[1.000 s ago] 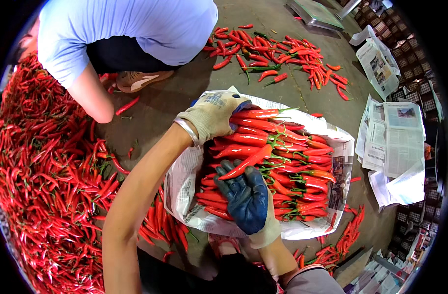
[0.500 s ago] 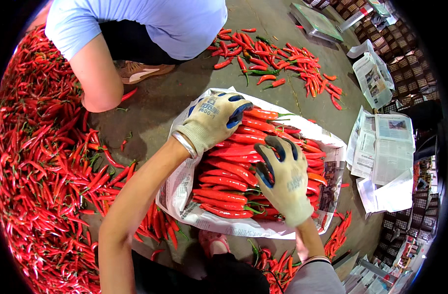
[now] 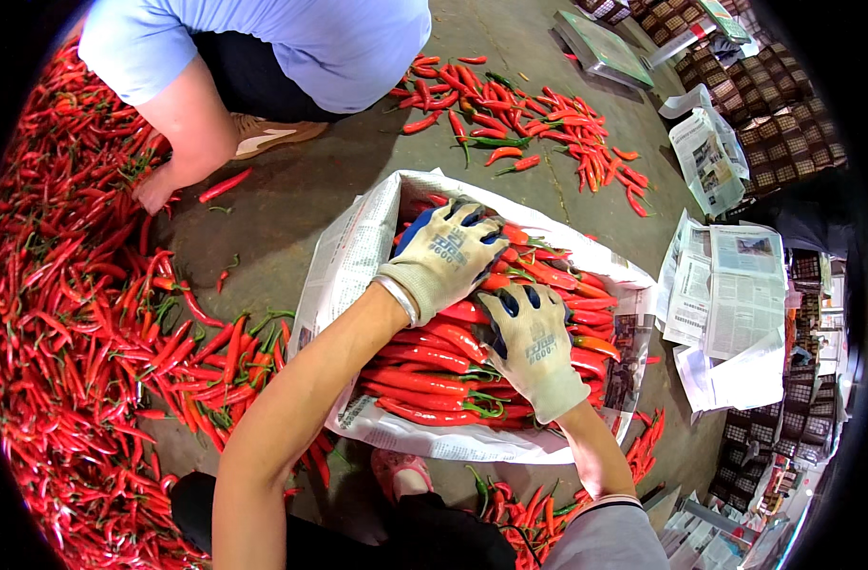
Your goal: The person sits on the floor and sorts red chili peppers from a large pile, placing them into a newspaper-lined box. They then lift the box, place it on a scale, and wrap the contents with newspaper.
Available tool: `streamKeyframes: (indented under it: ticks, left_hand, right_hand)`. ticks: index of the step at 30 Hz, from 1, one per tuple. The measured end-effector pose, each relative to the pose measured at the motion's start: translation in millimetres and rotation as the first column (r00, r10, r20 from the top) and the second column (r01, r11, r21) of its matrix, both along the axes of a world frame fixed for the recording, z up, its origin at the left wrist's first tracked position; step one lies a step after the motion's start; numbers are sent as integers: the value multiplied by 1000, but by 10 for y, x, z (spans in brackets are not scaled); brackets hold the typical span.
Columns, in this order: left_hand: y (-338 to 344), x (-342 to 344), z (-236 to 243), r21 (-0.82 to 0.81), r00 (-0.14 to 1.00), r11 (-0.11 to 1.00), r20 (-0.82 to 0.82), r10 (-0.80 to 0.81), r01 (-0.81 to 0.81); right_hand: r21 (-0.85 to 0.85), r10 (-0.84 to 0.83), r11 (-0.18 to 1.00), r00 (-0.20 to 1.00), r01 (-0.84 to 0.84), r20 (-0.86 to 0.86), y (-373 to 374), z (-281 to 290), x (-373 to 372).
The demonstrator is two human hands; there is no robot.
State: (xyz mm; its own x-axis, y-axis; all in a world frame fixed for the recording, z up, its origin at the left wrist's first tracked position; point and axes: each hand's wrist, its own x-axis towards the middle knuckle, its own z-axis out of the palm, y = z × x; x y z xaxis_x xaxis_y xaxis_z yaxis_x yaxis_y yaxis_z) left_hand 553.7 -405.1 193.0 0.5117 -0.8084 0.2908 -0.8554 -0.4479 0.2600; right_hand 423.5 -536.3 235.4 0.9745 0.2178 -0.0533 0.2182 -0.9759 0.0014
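Observation:
Red chili peppers [image 3: 424, 382] lie packed in rows inside a newspaper lining [image 3: 343, 256]; whatever container it covers is hidden. My left hand [image 3: 450, 249], in a cream work glove with blue on its palm side, rests over the far part of the peppers, fingers spread. Closer to me and to the right, my right hand [image 3: 536, 347] wears a matching glove and lies on the peppers with its fingers apart and a little bent. Both hands press from above, and neither grips a pepper that I can see.
A large heap of red chilies [image 3: 63, 313] covers the left. A co-worker [image 3: 291, 43] crouches at the far left, one hand [image 3: 158, 190] at the heap. Loose chilies [image 3: 538, 123] lie beyond the lining. Newspaper sheets [image 3: 738, 285], a flat scale [image 3: 605, 47] and brown crates [image 3: 766, 104] are at right.
My left hand has moved right and nearer, from the lining's far left side onto the peppers. My right hand has shifted slightly left. The co-worker's hand has come into view at the heap.

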Motion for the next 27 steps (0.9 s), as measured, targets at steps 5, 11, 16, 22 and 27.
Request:
streamKeyframes:
  ticks: [5,11,16,22,27]
  left_hand:
    - [150,16,-72,-31,995,999,-100,-21,18]
    - [80,-61,-128,45,996,999,-84,30,-26]
    - [-1,-135,-207,48,994,997,94,58,-63]
    - [90,-227,275,86,1000,996,12,13,-14]
    - [464,-459,626,-121,999,993,-37,-14,10]
  right_hand:
    - [65,42,997,994,-49,102,-69,117,-136]
    - [295,-232,938,963,183,141,-438,470,-482]
    - [860,-693,-194,555,472,-461,-843,445,-854]
    - [504,-247,-797,583,332,-774,-922,8,-965]
    - [564,-348,-788,575,249,-740,-1241,-335,-660]
